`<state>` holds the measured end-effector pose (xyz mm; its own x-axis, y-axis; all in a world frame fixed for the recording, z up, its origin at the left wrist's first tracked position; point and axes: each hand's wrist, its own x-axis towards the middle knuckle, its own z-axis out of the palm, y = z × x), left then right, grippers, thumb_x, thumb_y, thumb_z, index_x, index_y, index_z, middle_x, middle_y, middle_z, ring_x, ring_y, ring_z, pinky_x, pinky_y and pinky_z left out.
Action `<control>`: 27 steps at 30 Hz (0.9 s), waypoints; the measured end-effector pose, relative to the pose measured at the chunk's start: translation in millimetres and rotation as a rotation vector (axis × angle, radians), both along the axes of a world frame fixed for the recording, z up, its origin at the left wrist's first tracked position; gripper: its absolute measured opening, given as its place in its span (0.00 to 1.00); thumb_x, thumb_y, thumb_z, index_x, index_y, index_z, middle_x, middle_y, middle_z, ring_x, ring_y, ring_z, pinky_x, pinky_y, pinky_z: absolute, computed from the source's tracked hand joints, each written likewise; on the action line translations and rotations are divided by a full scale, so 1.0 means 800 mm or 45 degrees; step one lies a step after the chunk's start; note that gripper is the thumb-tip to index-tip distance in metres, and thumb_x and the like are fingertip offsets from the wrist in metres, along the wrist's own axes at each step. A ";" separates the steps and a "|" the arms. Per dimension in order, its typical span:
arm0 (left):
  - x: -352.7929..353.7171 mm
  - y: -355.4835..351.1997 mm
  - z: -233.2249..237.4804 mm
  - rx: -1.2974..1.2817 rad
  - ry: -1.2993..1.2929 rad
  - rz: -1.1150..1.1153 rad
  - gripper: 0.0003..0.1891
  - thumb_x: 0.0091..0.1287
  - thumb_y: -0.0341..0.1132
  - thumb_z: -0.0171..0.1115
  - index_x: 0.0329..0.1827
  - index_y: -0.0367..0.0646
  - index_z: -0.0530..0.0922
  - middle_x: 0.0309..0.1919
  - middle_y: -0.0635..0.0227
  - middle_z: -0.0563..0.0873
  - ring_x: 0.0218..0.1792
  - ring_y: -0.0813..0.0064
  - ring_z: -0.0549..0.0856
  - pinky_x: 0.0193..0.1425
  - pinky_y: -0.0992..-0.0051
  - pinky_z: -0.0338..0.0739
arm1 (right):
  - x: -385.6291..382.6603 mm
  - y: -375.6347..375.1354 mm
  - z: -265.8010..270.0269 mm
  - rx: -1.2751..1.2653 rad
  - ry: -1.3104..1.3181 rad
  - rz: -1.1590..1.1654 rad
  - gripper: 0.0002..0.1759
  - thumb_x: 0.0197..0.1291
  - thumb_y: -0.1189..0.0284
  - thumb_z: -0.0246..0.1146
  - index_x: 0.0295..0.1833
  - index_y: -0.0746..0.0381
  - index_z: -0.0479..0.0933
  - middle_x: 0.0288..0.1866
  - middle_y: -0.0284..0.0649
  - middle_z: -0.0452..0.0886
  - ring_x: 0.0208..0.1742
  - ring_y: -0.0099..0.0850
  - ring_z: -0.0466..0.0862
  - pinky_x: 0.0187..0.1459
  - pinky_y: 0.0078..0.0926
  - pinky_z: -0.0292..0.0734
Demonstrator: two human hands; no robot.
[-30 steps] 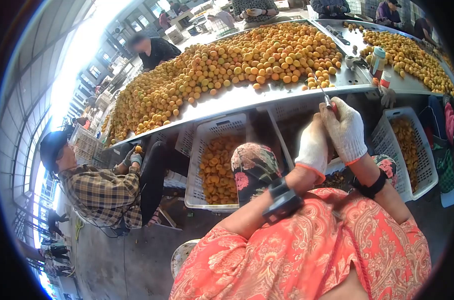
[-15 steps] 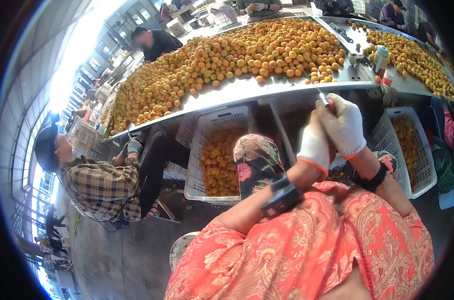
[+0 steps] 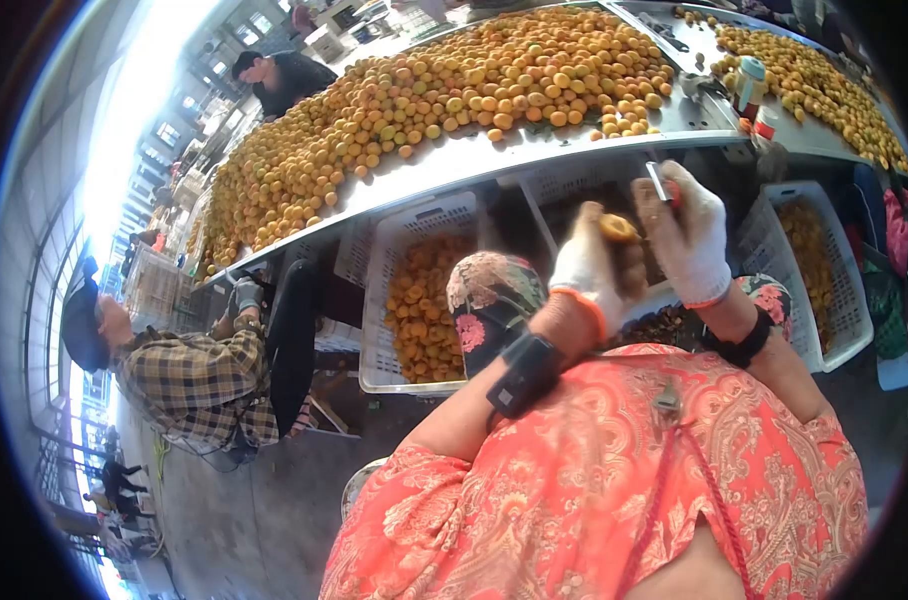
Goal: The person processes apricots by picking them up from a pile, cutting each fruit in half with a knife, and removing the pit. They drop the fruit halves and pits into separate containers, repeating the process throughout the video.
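My left hand, in a white glove with an orange cuff, is closed around an apricot that looks cut open. Its fingers are somewhat blurred. Just to the right, my gloved right hand is raised and grips a small knife; the blade points up and a bit of red handle shows. The two hands are apart. Below them, between my knees, is a container with dark, small pieces, partly hidden by my wrists. Ahead lies a large heap of whole apricots on a metal table.
A white crate of cut apricots stands left of my knee, another crate at right. A flask and a red-and-white container stand on the table. A person in a checked shirt sits at left; another person is across the table.
My hands, together before, have separated. The left moved down and left, and the apricot in it now shows. The knife in my right hand has tilted more upright. The whole view shifted slightly.
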<state>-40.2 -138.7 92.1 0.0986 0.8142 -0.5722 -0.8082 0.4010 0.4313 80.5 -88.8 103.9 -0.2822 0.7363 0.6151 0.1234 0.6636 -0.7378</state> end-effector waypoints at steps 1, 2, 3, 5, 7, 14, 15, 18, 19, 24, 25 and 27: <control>0.005 0.001 0.005 0.004 0.095 0.137 0.21 0.70 0.63 0.52 0.32 0.55 0.73 0.21 0.77 0.76 0.17 0.74 0.73 0.19 0.77 0.64 | -0.003 -0.006 0.010 0.091 -0.043 0.019 0.11 0.63 0.68 0.67 0.34 0.63 0.75 0.23 0.45 0.74 0.23 0.37 0.77 0.27 0.34 0.73; 0.008 -0.010 0.008 0.175 0.094 0.113 0.24 0.71 0.64 0.49 0.46 0.55 0.79 0.34 0.73 0.84 0.34 0.67 0.83 0.35 0.64 0.80 | -0.010 -0.002 -0.001 0.277 -0.110 -0.047 0.13 0.61 0.63 0.68 0.36 0.62 0.76 0.29 0.47 0.79 0.30 0.45 0.82 0.32 0.39 0.76; -0.008 0.003 -0.038 0.379 0.068 -0.034 0.25 0.71 0.65 0.49 0.53 0.56 0.79 0.40 0.72 0.85 0.40 0.66 0.85 0.40 0.61 0.82 | -0.006 -0.006 0.002 0.278 -0.345 -0.047 0.15 0.58 0.60 0.68 0.36 0.61 0.76 0.35 0.48 0.81 0.37 0.51 0.83 0.35 0.43 0.78; -0.013 -0.004 -0.029 0.401 -0.029 -0.112 0.24 0.69 0.65 0.55 0.48 0.55 0.79 0.39 0.70 0.85 0.37 0.68 0.86 0.36 0.66 0.82 | -0.003 -0.002 0.001 0.350 -0.290 -0.025 0.17 0.58 0.57 0.68 0.35 0.60 0.76 0.31 0.49 0.79 0.34 0.50 0.83 0.33 0.42 0.76; -0.031 0.001 -0.035 0.436 0.048 -0.161 0.19 0.70 0.58 0.61 0.45 0.51 0.78 0.29 0.72 0.77 0.26 0.79 0.77 0.20 0.80 0.65 | -0.001 0.003 0.006 0.085 0.040 -0.014 0.17 0.61 0.62 0.69 0.29 0.60 0.73 0.23 0.47 0.75 0.25 0.46 0.79 0.28 0.36 0.74; -0.001 -0.007 -0.001 0.581 -0.172 -0.239 0.20 0.75 0.53 0.52 0.49 0.43 0.75 0.27 0.70 0.72 0.23 0.77 0.68 0.22 0.79 0.56 | 0.027 -0.010 0.053 -0.598 0.766 0.183 0.18 0.63 0.62 0.72 0.29 0.64 0.79 0.20 0.28 0.77 0.21 0.14 0.73 0.22 0.18 0.67; 0.001 -0.006 0.000 0.576 -0.180 -0.253 0.20 0.75 0.53 0.52 0.49 0.43 0.75 0.27 0.70 0.72 0.23 0.77 0.68 0.22 0.79 0.56 | 0.026 -0.009 0.052 -0.598 0.765 0.166 0.18 0.63 0.62 0.72 0.29 0.64 0.79 0.20 0.28 0.77 0.21 0.14 0.73 0.22 0.18 0.67; 0.009 -0.009 0.005 0.623 -0.143 -0.296 0.14 0.70 0.44 0.56 0.47 0.41 0.73 0.28 0.70 0.69 0.22 0.79 0.65 0.21 0.79 0.56 | 0.018 -0.004 0.047 -0.488 0.952 0.238 0.18 0.63 0.61 0.72 0.29 0.63 0.79 0.21 0.31 0.80 0.20 0.14 0.75 0.20 0.17 0.67; 0.009 -0.009 0.002 0.621 -0.149 -0.301 0.14 0.70 0.44 0.56 0.47 0.41 0.73 0.28 0.70 0.69 0.22 0.79 0.65 0.21 0.79 0.56 | 0.018 -0.004 0.047 -0.488 0.949 0.230 0.18 0.63 0.61 0.72 0.29 0.63 0.79 0.21 0.31 0.80 0.20 0.14 0.75 0.20 0.17 0.67; 0.010 -0.009 -0.003 0.639 -0.115 -0.355 0.07 0.67 0.32 0.58 0.46 0.43 0.73 0.27 0.73 0.66 0.22 0.81 0.61 0.22 0.80 0.55 | 0.019 -0.002 0.045 -0.490 0.985 0.268 0.20 0.62 0.57 0.72 0.31 0.63 0.78 0.21 0.31 0.79 0.21 0.15 0.74 0.21 0.18 0.68; 0.010 -0.009 -0.004 0.627 -0.071 -0.368 0.07 0.67 0.32 0.58 0.45 0.43 0.73 0.27 0.73 0.66 0.22 0.81 0.61 0.22 0.80 0.54 | 0.019 -0.001 0.044 -0.466 0.989 0.297 0.21 0.61 0.56 0.73 0.30 0.64 0.78 0.20 0.31 0.78 0.21 0.15 0.74 0.22 0.19 0.69; 0.012 -0.009 -0.003 0.612 -0.091 -0.390 0.06 0.68 0.32 0.58 0.44 0.44 0.73 0.27 0.74 0.65 0.22 0.82 0.60 0.22 0.80 0.54 | 0.019 0.002 0.043 -0.409 0.950 0.252 0.22 0.60 0.55 0.73 0.30 0.64 0.78 0.20 0.31 0.77 0.22 0.16 0.74 0.24 0.20 0.70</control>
